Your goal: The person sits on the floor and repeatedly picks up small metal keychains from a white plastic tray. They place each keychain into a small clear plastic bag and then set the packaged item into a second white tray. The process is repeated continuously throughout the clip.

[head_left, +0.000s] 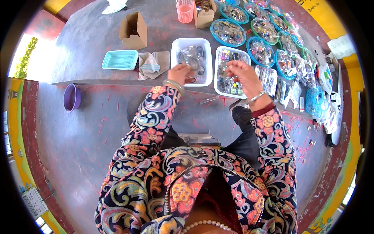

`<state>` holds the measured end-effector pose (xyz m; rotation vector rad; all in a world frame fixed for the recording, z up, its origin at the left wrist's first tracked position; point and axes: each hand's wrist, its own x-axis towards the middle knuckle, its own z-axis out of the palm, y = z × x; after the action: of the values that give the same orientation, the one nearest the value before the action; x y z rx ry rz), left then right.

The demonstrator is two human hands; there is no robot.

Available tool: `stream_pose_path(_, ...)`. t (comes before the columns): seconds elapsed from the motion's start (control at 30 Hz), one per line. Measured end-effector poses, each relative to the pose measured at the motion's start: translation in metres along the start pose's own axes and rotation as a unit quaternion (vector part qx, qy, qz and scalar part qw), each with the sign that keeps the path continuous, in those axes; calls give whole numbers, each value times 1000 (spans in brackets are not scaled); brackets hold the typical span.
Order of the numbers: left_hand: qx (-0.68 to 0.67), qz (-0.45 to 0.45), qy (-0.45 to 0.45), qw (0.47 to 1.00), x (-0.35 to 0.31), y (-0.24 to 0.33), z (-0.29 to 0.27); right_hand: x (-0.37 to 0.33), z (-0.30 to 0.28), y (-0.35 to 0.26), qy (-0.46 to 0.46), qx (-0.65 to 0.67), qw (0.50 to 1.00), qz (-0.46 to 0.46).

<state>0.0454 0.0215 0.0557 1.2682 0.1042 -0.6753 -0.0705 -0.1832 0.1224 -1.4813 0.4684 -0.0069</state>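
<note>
My left hand (pixel 181 74) is over the near left part of a white tray (pixel 209 58), its fingers closed. What they hold is too blurred to make out. Dark and clear small items, possibly watches in clear bags (pixel 194 52), lie in that tray. Above a second white tray (pixel 215 80), just to the right, my right hand (pixel 246 78) is closed in a pinch; what is between its fingertips is too small to name. Small mixed items, some brightly coloured (pixel 228 54), fill this second tray. Both trays rest side by side on the raised grey ledge.
Blue and green baskets (pixel 228 33) of bagged items crowd the far right. Clear packets (pixel 267 78) lie beside the right tray. Leftward are a folded cloth (pixel 159 60), turquoise basket (pixel 120 59), cardboard box (pixel 133 31) and purple basin (pixel 72 97). A pink basket (pixel 185 11) stands behind.
</note>
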Motion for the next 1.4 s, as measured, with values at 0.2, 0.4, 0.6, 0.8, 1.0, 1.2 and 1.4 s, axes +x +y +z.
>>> stream_pose_path(0.2, 74, 0, 83, 994, 21, -9, -37, -28, 0, -35, -10, 33, 998, -43)
stream_pose_path(0.4, 157, -70, 35, 985, 36, -54, -20, -25, -2, -28, -24, 15, 999, -33)
stream_pose_path(0.6, 238, -30, -22, 970, 66, -78, -27, -19, -9, -23, -26, 17, 999, -21)
stream_pose_path(0.8, 80, -70, 27, 994, 31, -45, 11, 0, -40, -8, 24, 12, 999, -36)
stream_pose_path(1.0, -16, 23, -119, 993, -47, 40, 29, 38, -86, 26, 121, -4, 993, 12)
stream_pose_path(1.2, 56, 24, -76, 995, -38, 30, 11, 94, -96, 62, 105, -149, 978, 99)
stream_pose_path(1.4, 47, -8, -76, 996, -17, 17, 21, 147, -49, 118, -22, -409, 910, -57)
